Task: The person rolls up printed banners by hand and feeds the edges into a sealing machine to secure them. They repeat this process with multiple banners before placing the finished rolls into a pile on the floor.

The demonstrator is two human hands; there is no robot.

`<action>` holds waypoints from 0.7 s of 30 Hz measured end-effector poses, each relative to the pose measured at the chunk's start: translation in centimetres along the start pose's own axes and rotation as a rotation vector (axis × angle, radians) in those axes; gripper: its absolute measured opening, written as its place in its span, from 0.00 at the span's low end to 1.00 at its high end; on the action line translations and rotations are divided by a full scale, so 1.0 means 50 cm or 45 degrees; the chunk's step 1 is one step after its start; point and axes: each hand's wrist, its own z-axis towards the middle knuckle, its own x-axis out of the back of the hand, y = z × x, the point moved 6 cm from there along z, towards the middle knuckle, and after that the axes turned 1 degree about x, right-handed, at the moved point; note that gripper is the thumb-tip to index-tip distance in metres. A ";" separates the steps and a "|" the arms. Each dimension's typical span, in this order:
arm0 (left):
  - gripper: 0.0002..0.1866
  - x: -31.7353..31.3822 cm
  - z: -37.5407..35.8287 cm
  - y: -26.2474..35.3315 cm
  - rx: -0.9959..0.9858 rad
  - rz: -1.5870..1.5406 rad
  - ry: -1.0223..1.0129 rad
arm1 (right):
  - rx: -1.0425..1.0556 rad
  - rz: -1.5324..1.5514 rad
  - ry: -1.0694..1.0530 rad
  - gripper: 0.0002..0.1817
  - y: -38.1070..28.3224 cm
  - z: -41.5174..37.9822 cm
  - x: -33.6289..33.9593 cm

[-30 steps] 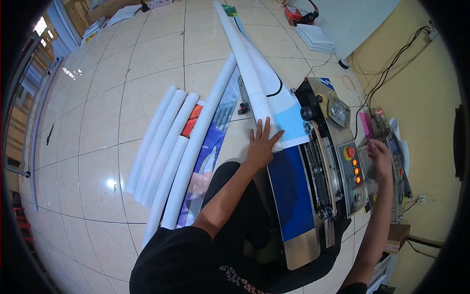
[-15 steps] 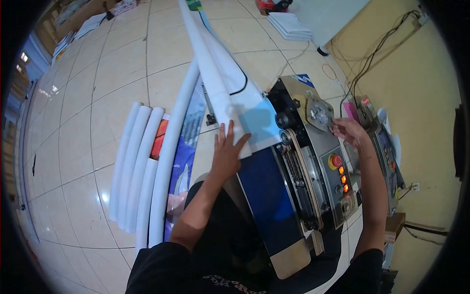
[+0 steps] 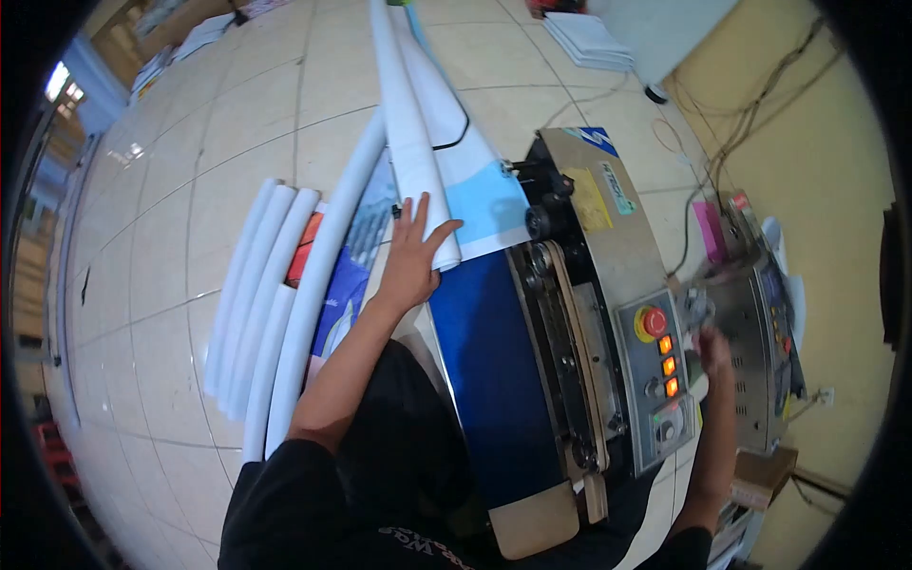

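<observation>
My left hand (image 3: 410,266) lies with spread fingers on the lower end of a white rolled sheet (image 3: 407,142). The unrolled part of that sheet, with a light blue area (image 3: 486,204), reaches the machine's blue belt (image 3: 499,380). Beyond the right side of the sealing machine (image 3: 603,228), my right hand (image 3: 711,350) is blurred, close to a clear crumpled item (image 3: 698,309). Whether its fingers hold that item is not clear. The control panel (image 3: 655,380) has a red button and lit orange switches.
Several white rolls (image 3: 271,294) lie on the tiled floor at the left, beside a printed sheet (image 3: 347,294). A second metal machine (image 3: 746,351) stands at the right, near cables (image 3: 750,114) by the wall. Folded white sheets (image 3: 587,40) lie at the top.
My right hand has moved from the top of the machine down past its right side, along with the clear item. My left hand remains on the roll. The view has shifted slightly.
</observation>
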 end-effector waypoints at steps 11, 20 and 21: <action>0.40 -0.023 0.047 -0.044 -0.101 0.058 -0.020 | -0.346 -0.251 0.020 0.13 0.293 0.065 0.043; 0.37 -0.029 0.103 -0.092 0.005 0.121 -0.068 | 0.781 -1.995 -0.257 0.16 0.053 -0.056 0.037; 0.36 -0.034 0.113 -0.105 0.012 0.131 -0.068 | 0.329 -1.569 0.099 0.14 0.031 -0.099 0.097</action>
